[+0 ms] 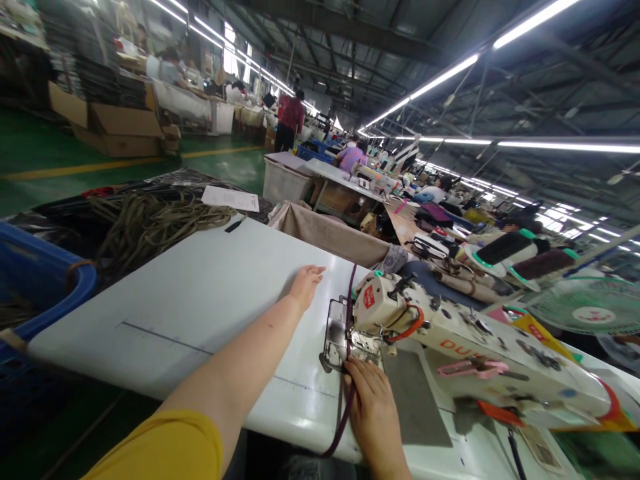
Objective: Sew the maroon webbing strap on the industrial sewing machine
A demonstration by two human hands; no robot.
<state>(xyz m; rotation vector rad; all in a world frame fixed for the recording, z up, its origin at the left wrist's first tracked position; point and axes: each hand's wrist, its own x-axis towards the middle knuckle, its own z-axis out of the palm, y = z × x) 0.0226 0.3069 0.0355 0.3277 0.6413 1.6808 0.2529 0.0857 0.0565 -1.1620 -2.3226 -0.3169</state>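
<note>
A narrow dark purple strap [341,427] runs from the table's front edge, past my right hand and across the metal plate [336,331] at the sewing machine [385,303]. My right hand [371,395] lies low at the front of the machine, its fingers closed on the strap just before the needle area. Its thumb is mostly hidden. Further back on the white tabletop [240,280], my left hand [305,287] is left of the strap's far end, apart from it, with fingers stretched out and nothing in them.
Olive straps [155,220] lie heaped at the far left, beside a paper sheet [230,199]. A blue crate [50,280] stands left of the table. Behind it is a beige cloth-lined bin [325,233]. Pink thread snips [473,368] lie against the machine; thread cones [510,247] and a green fan [580,313] are right.
</note>
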